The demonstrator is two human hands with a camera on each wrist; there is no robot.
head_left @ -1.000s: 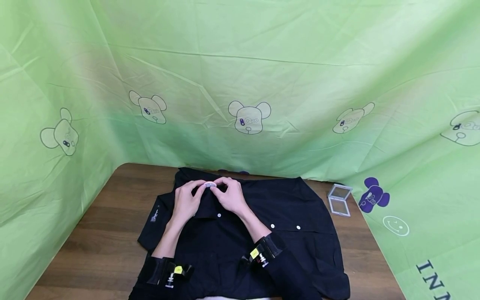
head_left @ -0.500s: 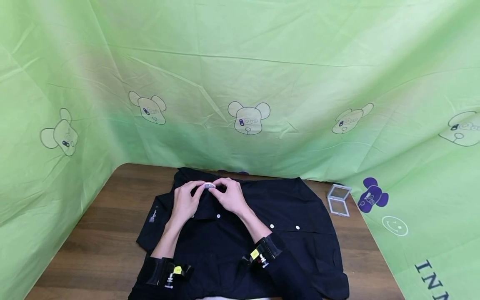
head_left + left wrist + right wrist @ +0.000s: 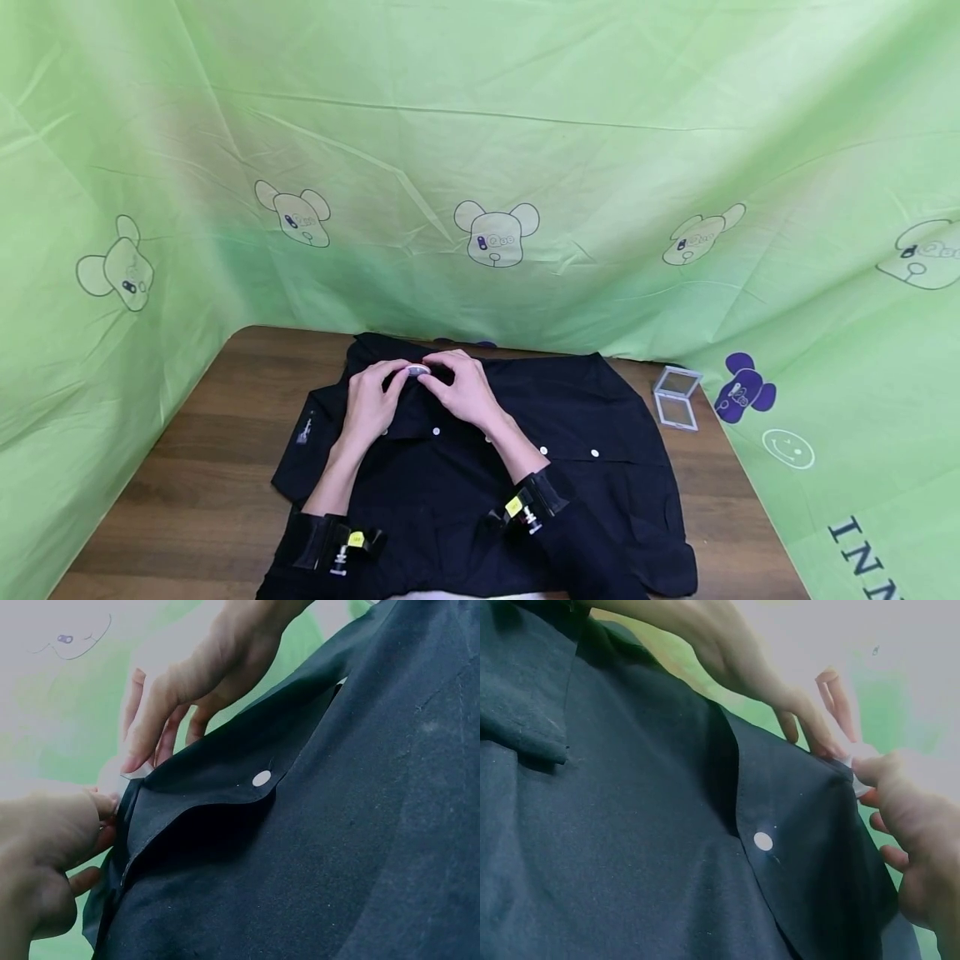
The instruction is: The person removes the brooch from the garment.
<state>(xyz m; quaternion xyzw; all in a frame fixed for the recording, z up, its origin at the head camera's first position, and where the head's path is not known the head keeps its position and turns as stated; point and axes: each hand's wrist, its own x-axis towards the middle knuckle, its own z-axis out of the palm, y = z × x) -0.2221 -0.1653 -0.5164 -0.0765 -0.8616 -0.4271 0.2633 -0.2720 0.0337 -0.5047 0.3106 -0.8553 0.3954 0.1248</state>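
Creased green fabric walls (image 3: pixel 600 83), outlined bear heads (image 3: pixel 497 237), purple bear head (image 3: pixel 742 390) at right, brown wood-grain tabletop (image 3: pixel 187 467)

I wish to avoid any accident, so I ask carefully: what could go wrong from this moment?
The small round piece is pinched by the left grip and right grip, so it might slip.

The flap of the black garment gapes beside a white button; a finger could perhaps catch there.

The open case lies close to the garment; pulling the cloth might knock it.
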